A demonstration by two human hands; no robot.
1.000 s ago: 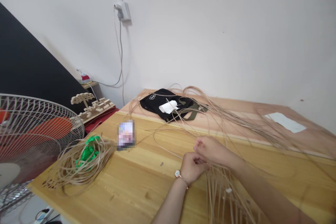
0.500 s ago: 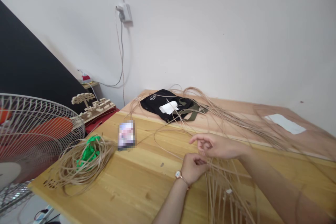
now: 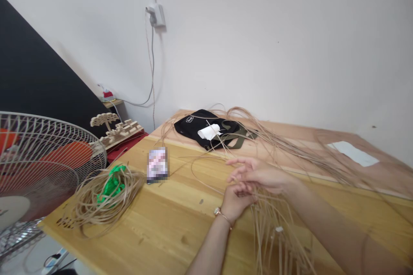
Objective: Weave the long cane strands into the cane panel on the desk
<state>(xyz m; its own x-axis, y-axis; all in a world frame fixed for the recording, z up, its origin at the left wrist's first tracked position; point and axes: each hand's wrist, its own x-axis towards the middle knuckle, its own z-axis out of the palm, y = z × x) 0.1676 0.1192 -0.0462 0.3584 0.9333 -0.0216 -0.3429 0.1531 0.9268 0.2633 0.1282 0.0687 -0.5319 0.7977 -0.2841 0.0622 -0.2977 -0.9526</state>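
Rattan strands (image 3: 266,232) against left hand (image 3: 237,202) fingers, right hand (image 3: 260,176) just above

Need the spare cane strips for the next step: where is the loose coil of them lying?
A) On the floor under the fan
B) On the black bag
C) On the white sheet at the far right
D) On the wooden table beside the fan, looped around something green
D: the coil of pale cane strips lies on the wooden table beside the standing fan, looped around a green item.
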